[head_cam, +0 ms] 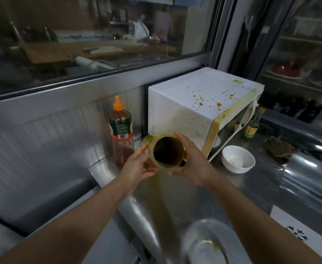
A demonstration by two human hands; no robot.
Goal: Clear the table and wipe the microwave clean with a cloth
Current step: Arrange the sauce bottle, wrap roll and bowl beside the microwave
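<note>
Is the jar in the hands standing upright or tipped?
Tipped. The jar is held off the counter by both hands, its dark open mouth facing the camera.

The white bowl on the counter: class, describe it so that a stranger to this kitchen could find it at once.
Start at the stained white microwave on the steel counter. Just in front of its open door sits the white bowl, upright and apart from both hands. It is the only small, round, deep white dish there, unlike the flat plate nearer the camera.
</note>
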